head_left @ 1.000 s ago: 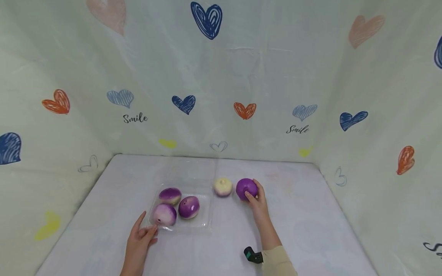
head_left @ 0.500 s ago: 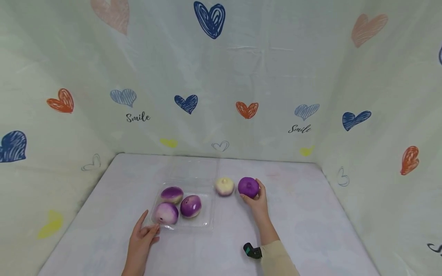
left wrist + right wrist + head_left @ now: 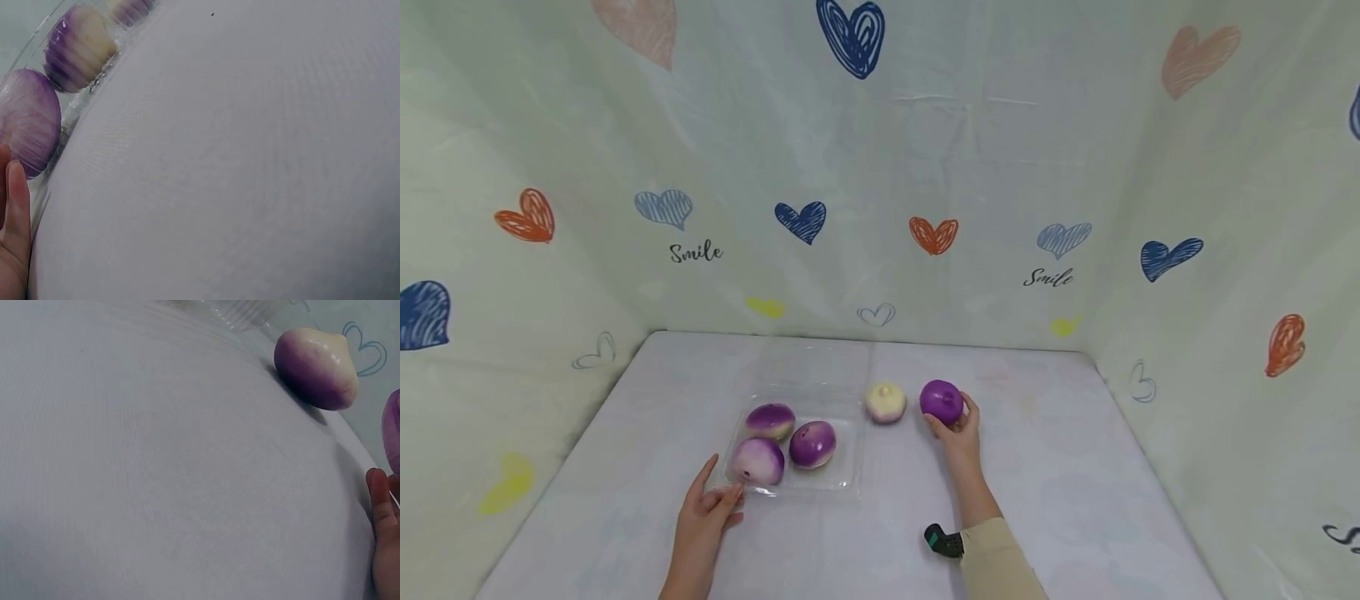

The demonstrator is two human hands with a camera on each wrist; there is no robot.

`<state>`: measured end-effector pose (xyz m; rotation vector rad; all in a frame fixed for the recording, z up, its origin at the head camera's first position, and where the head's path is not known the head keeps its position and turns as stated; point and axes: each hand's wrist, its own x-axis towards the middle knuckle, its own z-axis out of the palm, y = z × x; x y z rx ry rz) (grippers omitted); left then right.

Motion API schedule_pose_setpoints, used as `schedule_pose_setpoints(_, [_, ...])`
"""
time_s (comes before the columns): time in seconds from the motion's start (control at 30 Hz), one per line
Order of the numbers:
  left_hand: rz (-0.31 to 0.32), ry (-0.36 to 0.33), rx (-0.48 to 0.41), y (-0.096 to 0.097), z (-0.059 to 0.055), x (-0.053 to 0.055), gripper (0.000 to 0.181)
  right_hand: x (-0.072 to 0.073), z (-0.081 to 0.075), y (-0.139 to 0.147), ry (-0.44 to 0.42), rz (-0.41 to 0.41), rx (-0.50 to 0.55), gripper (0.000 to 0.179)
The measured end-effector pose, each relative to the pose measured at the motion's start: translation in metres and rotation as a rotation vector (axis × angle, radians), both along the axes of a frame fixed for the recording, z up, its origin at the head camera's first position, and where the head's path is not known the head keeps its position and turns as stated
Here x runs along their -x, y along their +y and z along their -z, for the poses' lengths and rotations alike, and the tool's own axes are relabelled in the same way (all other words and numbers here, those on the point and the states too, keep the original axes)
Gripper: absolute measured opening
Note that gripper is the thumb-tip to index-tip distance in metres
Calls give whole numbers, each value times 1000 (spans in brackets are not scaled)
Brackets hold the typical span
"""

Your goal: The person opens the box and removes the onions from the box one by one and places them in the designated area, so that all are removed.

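Note:
My right hand [image 3: 961,442] grips a purple turnip [image 3: 941,402] between thumb and fingers, above the right part of the table. Left of it a cream-topped turnip [image 3: 886,403] lies on the table; the right wrist view shows its pale tip and purple body. Three glossy purple-and-white turnips [image 3: 812,444] lie in a clear plastic box [image 3: 842,485], its transparent lid opened out behind. My left hand [image 3: 702,521] touches the box's near-left corner, index finger and thumb extended. In the left wrist view, the thumb [image 3: 17,203] lies by the box wall, close to a streaked turnip [image 3: 31,124].
The white table [image 3: 1060,500] has a heart-printed curtain [image 3: 985,167] behind it and on both sides. A dark wrist-worn device [image 3: 943,542] sticks out by the right sleeve [image 3: 1000,558].
My right hand has shifted slightly away and to the right with the purple turnip, which has turned in the fingers. The left hand stays at the box corner.

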<state>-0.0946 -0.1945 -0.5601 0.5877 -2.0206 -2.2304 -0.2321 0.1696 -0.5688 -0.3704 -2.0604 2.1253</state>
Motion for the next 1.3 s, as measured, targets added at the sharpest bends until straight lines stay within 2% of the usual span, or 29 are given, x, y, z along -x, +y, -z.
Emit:
schedule_pose_setpoints(0.23, [14,22,-2,0,0,-1,77,-1,-2,2,-44,-52,-106,85])
schedule_pose_setpoints(0.67, [1,-3,-3,1,-5,-1,76,1,-3,2,-36,-33,-328,82])
schedule_pose_setpoints(0.97, [-6,-30,7,2,-7,0,77,0,-1,3,-27,-36,-357,83])
schedule_pose_setpoints(1.3, [-5,-22,-2,2,-8,-1,77,2,-4,2,-44,-25,-388,83])
